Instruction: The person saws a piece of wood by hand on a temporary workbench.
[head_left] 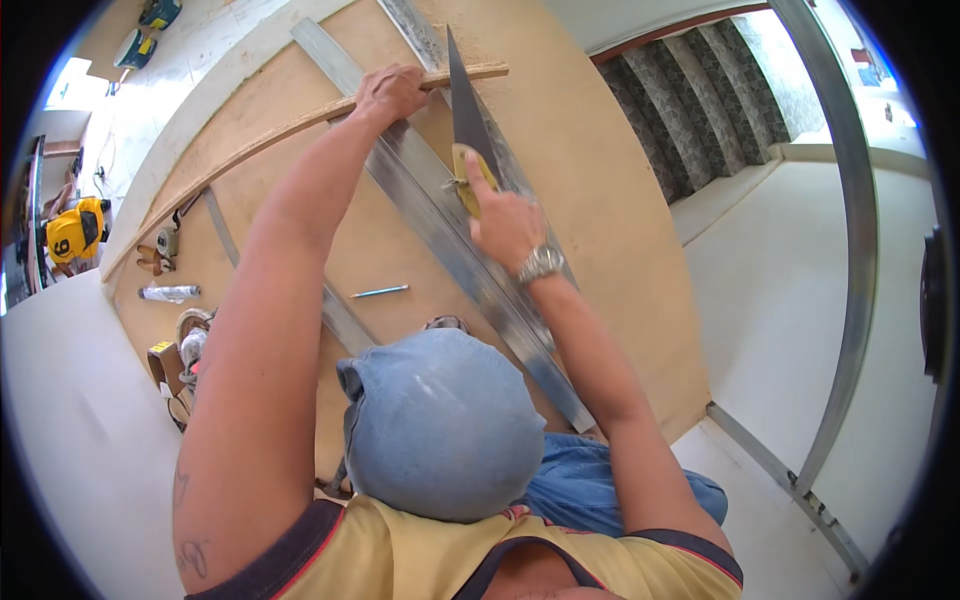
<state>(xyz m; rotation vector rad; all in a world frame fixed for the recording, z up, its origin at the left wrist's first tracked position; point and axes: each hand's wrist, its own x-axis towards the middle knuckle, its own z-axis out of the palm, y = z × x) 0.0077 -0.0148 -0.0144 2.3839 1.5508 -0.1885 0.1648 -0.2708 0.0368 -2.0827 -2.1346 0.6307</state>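
My left hand (pixel 392 95) is closed around a long, narrow wooden strip (pixel 285 133), pressing it down over the metal channels. In my right hand (pixel 508 228) is a handsaw, gripped by its yellow handle (pixel 467 172), index finger stretched along it. The saw's dark, tapering blade (pixel 468 105) crosses the strip near its right end, just right of my left hand. Beneath the strip, long silver metal channels (pixel 450 220) lie slanting over a tan board (pixel 620 250). A light-blue pencil (pixel 380 291) lies on the board, left of the channels.
My denim-covered knee (pixel 440 420) rises in front of me. At left lie a tape measure (pixel 167 241), a clear plastic-wrapped roll (pixel 168 293) and a small box (pixel 166 366). A metal frame post (pixel 855 220) stands at right; dark patterned steps (pixel 700 110) are beyond the board.
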